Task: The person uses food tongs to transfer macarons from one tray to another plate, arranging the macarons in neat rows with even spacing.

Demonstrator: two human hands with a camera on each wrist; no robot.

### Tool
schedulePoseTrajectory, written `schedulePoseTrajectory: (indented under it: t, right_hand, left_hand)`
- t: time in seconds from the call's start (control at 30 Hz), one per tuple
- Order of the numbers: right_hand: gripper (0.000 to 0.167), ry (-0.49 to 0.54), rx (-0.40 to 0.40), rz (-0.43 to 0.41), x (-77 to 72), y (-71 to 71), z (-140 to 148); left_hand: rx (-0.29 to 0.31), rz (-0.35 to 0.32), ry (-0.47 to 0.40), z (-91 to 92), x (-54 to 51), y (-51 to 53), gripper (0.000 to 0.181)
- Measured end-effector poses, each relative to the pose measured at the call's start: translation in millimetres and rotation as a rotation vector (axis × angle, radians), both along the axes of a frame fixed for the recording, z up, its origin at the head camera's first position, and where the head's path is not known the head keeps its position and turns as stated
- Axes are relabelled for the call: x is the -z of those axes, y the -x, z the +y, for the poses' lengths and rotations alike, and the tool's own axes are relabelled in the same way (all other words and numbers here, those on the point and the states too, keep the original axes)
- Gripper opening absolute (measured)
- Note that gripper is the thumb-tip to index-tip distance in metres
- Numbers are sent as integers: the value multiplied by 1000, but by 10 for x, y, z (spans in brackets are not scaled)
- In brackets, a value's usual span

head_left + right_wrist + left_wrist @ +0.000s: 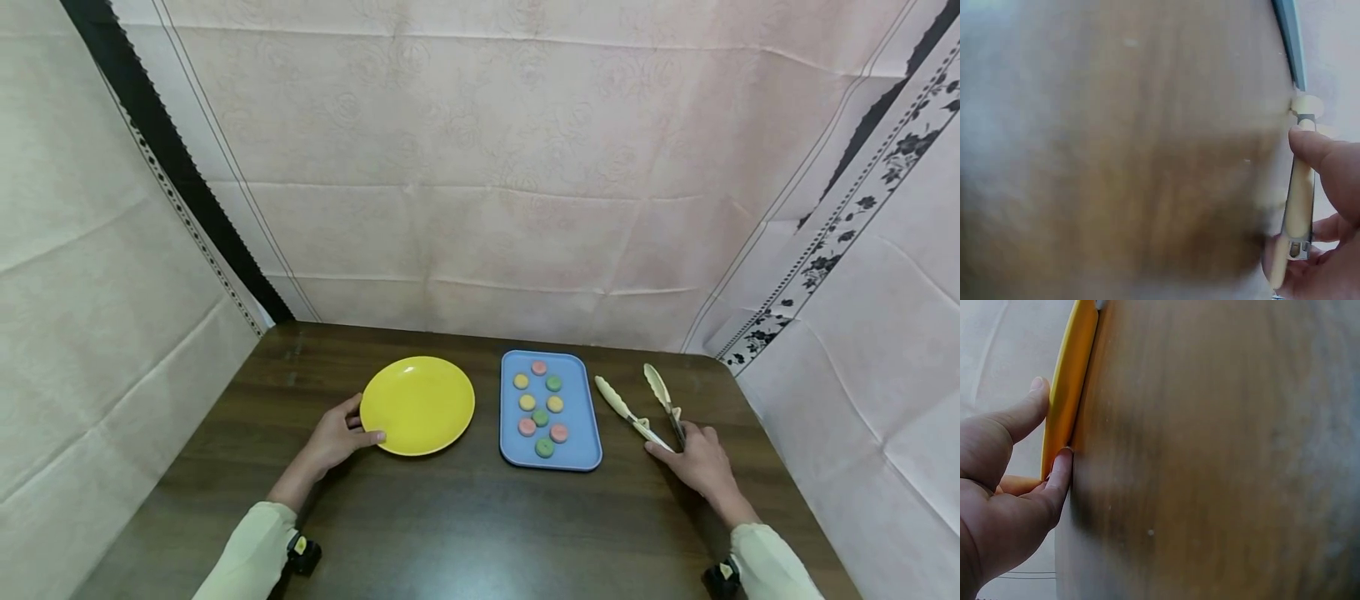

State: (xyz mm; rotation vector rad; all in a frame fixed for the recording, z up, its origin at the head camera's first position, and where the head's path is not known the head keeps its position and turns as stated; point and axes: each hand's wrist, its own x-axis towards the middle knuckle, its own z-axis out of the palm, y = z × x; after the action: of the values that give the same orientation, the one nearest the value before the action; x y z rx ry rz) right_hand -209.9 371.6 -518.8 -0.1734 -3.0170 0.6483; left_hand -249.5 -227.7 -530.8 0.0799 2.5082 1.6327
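1. your left hand (341, 437) grips only one edge of the smooth, round yellow plate (417, 406); if the thumb bears down too hard there, the far side could tip or the plate could skid.
2. your right hand (699, 463) holds the cream-and-metal tongs (617, 398) near their joined end, arms spread wide; an uneven squeeze would probably twist them, so the tips might not meet.
3. the left tip sits just beside the light blue rectangular tray with rounded corners (512, 452); a sideways swing could catch its rim and scatter the nine small, round pastel pieces (554, 404), which look loose.
4. for where things lie: the plate's rim is between your left thumb and fingers, thumb on the upper side, fingertips low by the dark brown wood-grain table (450, 525); most of the plate stretches right, beyond your grasp.
5. your right thumb presses the tongs' cream handle, with fingers curled around the other side; the tips point forward, past your fingers.
6. the tray stands between your hands, touching neither.
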Motion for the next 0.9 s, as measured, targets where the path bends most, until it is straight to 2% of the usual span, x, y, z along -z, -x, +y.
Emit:
schedulePoseTrajectory:
  t: [0.3,0.47,0.7,0.9]
  right_hand:
    - [84,13,10,23,-65,66,42]
    - [90,8,18,21,-56,86,62]
    - [91,-3,-8,49,-95,33,107]
    - [85,11,-81,123,-163,-60,172]
  left_hand:
    - [-3,-7,2,-2,15,-3,100]
    - [0,-5,8,3,9,4,99]
    - [6,1,5,12,-2,-6,101]
    - [7,-2,-11,2,-8,-7,101]
